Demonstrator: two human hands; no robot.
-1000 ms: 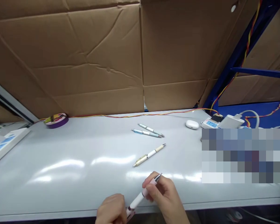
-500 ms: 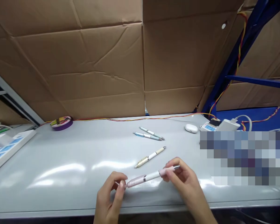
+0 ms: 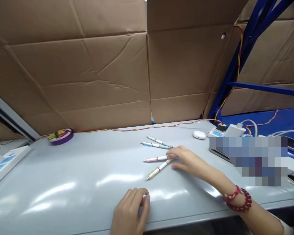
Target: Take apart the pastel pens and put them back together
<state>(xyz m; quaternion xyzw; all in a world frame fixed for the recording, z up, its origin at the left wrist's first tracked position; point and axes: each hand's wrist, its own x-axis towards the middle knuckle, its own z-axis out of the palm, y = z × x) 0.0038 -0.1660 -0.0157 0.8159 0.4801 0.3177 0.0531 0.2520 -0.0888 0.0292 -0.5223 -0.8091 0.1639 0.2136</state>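
Upper two pens (image 3: 152,144), centre: white, pale blue
Middle pen (image 3: 156,159), centre: pink, white
Lowest pen (image 3: 159,169), centre: cream, white
Bracelets (image 3: 247,203), lower right: dark red; red flecked pale
Disc (image 3: 61,138), left: purple side, multicoloured top
Cord (image 3: 239,58), upper right: red-yellow twist
Desk (image 3: 63,166): pale grey

A case (image 3: 199,134) lies beyond the right fingers (image 3: 176,151), to the right. A roll (image 3: 61,140) lies far to their left. Cardboard (image 3: 100,75) stands farther behind.

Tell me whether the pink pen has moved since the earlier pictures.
Yes; the pink pen has moved farther from the table's front edge and now lies beside the cream pen.
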